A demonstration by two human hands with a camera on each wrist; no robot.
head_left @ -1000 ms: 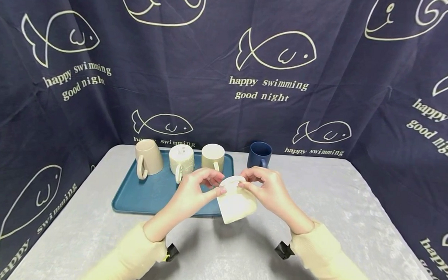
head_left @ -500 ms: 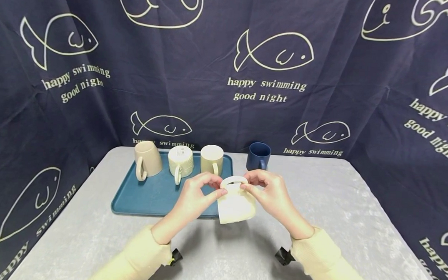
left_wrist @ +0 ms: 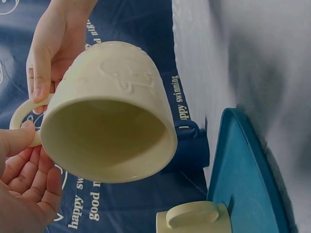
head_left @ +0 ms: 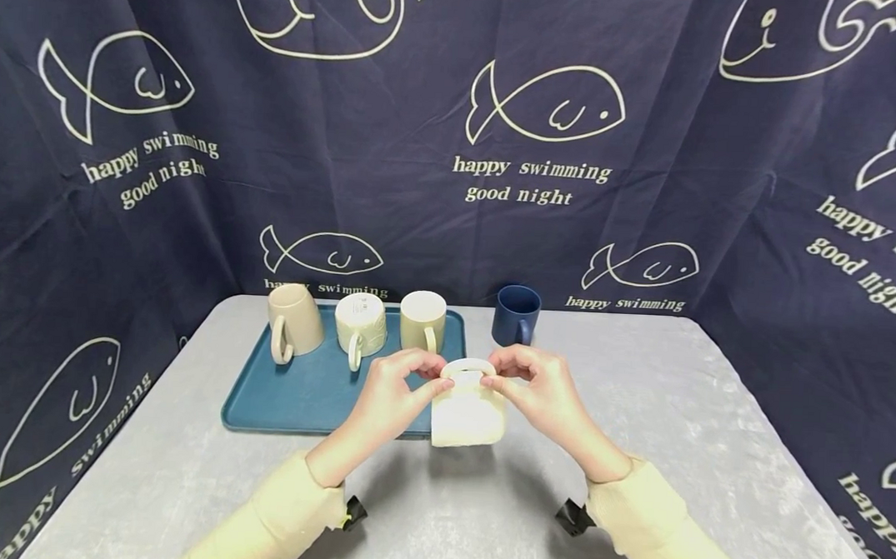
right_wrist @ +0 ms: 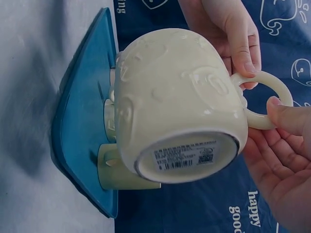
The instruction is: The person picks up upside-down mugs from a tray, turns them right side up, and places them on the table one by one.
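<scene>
Both hands hold a cream mug [head_left: 468, 418] by its handle, in front of the tray's right part. The left hand [head_left: 398, 386] pinches one end of the handle between thumb and fingers; the right hand [head_left: 537, 388] pinches the other end. Sideways over the table, the mug hangs with its handle uppermost in the head view. Its open mouth faces the left wrist camera. Raised patterns cover its wall, and a printed label [right_wrist: 184, 156] with a barcode shows on its base in the right wrist view.
A blue-green tray [head_left: 293, 398] bears a beige mug [head_left: 296, 319], a cream embossed mug [head_left: 362, 326] standing base up, and a pale yellow-green mug [head_left: 422, 320]. Behind the right hand stands a dark blue mug [head_left: 516, 316]. A navy printed curtain [head_left: 394, 144] encloses the grey table [head_left: 660, 405].
The held mug has swung from a slant to nearly level, its lower edge shifting left. Both hands keep hold of the handle and have moved only slightly.
</scene>
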